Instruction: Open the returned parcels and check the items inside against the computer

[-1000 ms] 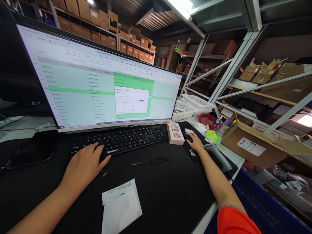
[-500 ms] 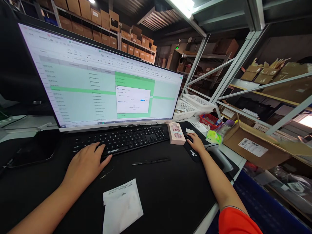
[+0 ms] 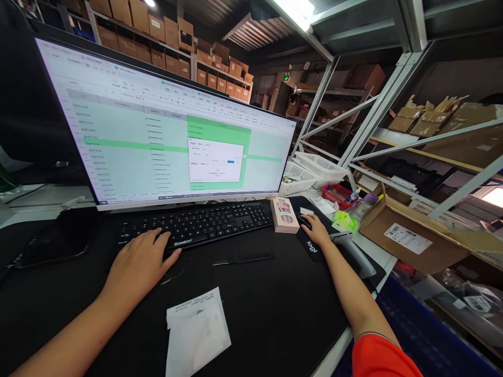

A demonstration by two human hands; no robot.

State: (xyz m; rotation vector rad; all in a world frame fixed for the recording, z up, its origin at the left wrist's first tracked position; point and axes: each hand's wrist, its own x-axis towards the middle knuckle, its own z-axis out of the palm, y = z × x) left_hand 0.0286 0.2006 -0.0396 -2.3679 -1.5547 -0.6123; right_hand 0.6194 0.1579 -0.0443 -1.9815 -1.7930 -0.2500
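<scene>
Over a black desk mat [image 3: 271,303], the left hand [image 3: 137,262] lies spread on the keyboard [image 3: 214,221], the right hand [image 3: 315,230] closed round the mouse [image 3: 304,222], cartons [image 3: 156,27] lining shelves [image 3: 194,67] far left.

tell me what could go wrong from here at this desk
The left hand lies partly over the keyboard, so a stray key press might alter what the monitor shows. The pink box sits close beside the right hand and could get bumped. The slim, knife-like tool lies loose before the keyboard and might scratch a finger.
</scene>
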